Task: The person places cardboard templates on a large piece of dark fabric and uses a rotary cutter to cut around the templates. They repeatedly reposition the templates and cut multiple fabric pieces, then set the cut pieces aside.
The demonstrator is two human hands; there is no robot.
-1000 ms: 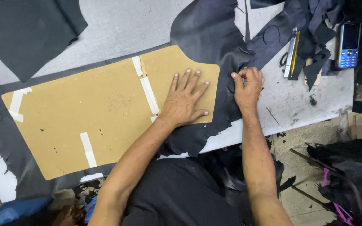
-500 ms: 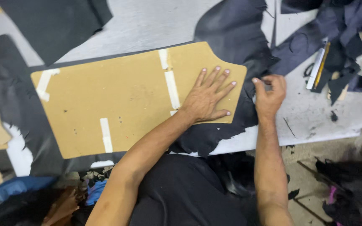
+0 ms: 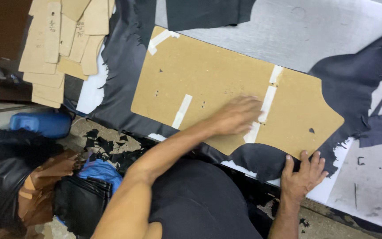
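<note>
A large brown cardboard pattern (image 3: pixel 208 84), patched with strips of white tape, lies flat on black leather (image 3: pixel 124 62) spread over the worktable. My left hand (image 3: pixel 237 116) rests palm down on the pattern near its middle, blurred by motion, holding nothing. My right hand (image 3: pixel 303 170) lies flat on the black leather at the table's near edge, just below the pattern's right corner, fingers spread.
A stack of smaller cardboard patterns (image 3: pixel 63 40) sits at the far left. The grey tabletop (image 3: pixel 306 31) shows beyond the pattern. Below the table lie a blue container (image 3: pixel 40 124), black scraps (image 3: pixel 107 146) and bags. More black leather (image 3: pixel 376 79) is at the right.
The view has swung left. My left hand slid from the pattern's right end toward its middle. My right hand moved from the leather beside the pattern down to the table's near edge.
</note>
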